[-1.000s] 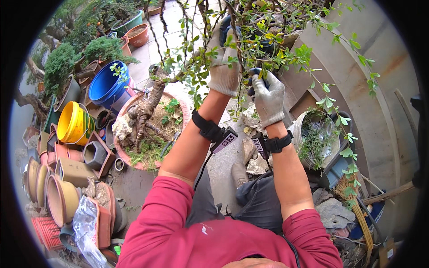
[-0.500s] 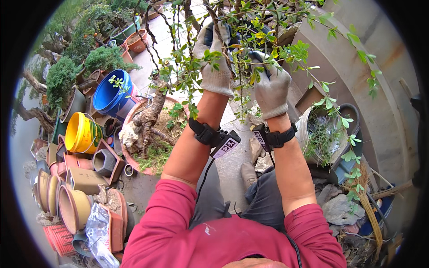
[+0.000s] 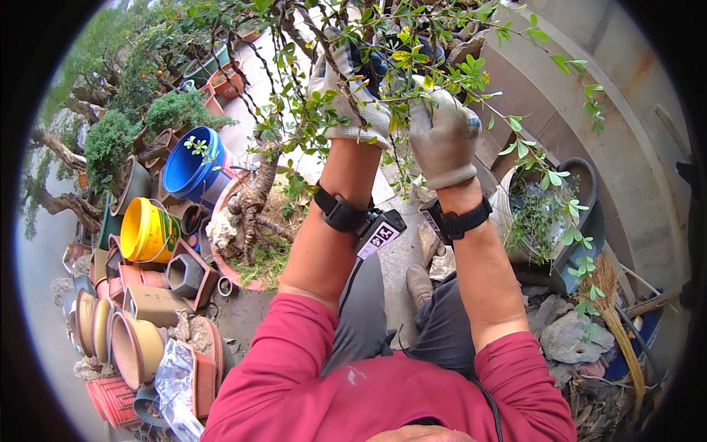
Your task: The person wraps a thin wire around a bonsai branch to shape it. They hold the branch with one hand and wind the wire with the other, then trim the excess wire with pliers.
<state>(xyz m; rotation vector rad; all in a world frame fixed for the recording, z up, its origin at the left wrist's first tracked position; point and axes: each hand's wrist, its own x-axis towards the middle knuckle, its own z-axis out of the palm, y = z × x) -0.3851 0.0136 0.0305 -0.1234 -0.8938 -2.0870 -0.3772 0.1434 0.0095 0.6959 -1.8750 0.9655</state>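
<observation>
My left hand (image 3: 353, 103), in a pale knitted glove with a dark palm, reaches up among the leafy branches (image 3: 294, 110) of a small potted tree. Its fingers curl around a branch, partly covered by leaves. Close by on the right, my right hand (image 3: 444, 136), gloved alike, is closed at the thin twigs; what its fingertips hold is hidden. The tree's thick, knobbly trunk (image 3: 255, 188) rises from a round terracotta pot (image 3: 221, 254). Black straps with small devices circle both my wrists.
Left of the pot stand a blue bucket (image 3: 193, 166), a yellow bucket (image 3: 143, 230) and several stacked pots (image 3: 136, 346). On the right are a pale bucket (image 3: 508, 210) holding green clippings, a straw broom (image 3: 615, 317) and rocks (image 3: 576, 340). One long leafy branch arches over that side.
The view has shifted slightly, with the pots and buckets now farther right. My left hand has turned a little among the branches; my right hand looks more tightly curled, its back showing.
</observation>
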